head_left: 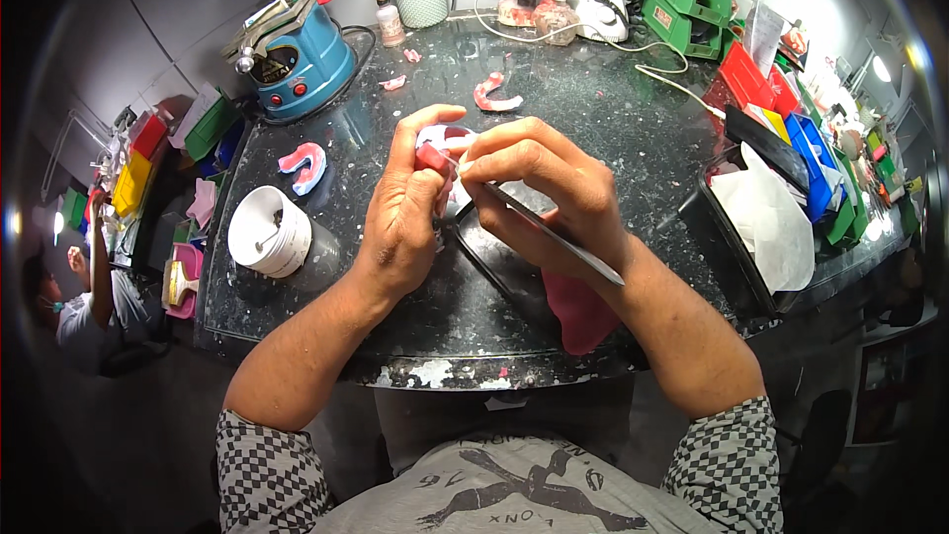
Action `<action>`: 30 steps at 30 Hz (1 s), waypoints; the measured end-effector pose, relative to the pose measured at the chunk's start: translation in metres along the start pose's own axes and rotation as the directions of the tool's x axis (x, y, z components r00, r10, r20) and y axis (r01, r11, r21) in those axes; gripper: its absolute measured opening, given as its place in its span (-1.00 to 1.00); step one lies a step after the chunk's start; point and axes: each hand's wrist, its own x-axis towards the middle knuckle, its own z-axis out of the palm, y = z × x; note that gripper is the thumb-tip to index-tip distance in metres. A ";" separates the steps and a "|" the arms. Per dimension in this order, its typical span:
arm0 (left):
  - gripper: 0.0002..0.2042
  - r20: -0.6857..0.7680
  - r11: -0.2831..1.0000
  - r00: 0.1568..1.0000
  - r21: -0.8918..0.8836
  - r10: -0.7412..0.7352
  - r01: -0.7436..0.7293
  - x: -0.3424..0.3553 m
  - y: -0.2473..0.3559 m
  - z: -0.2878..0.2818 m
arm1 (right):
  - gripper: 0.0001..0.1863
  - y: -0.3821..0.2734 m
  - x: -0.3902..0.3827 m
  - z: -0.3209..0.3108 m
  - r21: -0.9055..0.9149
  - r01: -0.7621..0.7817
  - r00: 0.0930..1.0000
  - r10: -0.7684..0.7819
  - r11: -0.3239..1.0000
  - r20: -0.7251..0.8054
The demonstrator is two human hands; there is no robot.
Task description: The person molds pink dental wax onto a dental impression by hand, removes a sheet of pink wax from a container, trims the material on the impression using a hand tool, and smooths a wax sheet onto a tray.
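My left hand [400,218] is closed around a small dental piece with pink-red wax [433,158] and a whitish part; the fingers hide much of it. A slim metal spatula-like tool [583,255] lies in my right hand [554,178], its flat end pointing back toward my wrist. The right fingertips meet the piece, and the tool's other end is hidden there. Under my right hand lies a dark-edged shiny flat object [491,262], with a pink wax sheet [581,314] beside it. Beyond my hands sits a red-and-white U-shaped arch [491,96].
At left stand a white tub [267,232], a pink-and-bluish arch [304,168] and a blue machine [306,64]. A black bin [743,247] with white sheets is at right, near coloured bins [746,74]. A white cable [682,89] crosses the back. Another person [99,287] sits far left.
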 end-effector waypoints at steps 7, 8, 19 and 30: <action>-0.54 0.005 0.992 0.999 -0.121 -0.038 0.039 0.001 -0.005 0.002 | -0.70 0.002 0.001 0.000 0.039 0.023 1.000 -0.023 0.999 0.004; -0.55 0.018 0.984 0.998 -0.164 -0.068 0.070 0.000 -0.004 0.002 | -0.70 0.002 0.001 0.000 0.034 0.027 1.000 -0.027 0.999 0.006; -0.55 0.094 0.859 0.974 -0.460 -0.206 0.226 -0.002 0.000 0.005 | -0.71 0.001 0.001 0.000 0.012 0.020 1.000 -0.020 1.000 -0.011; -0.59 0.137 0.781 0.962 -0.563 -0.236 0.272 -0.001 -0.006 0.003 | -0.74 0.001 0.001 -0.001 0.005 0.005 1.000 -0.005 1.000 0.004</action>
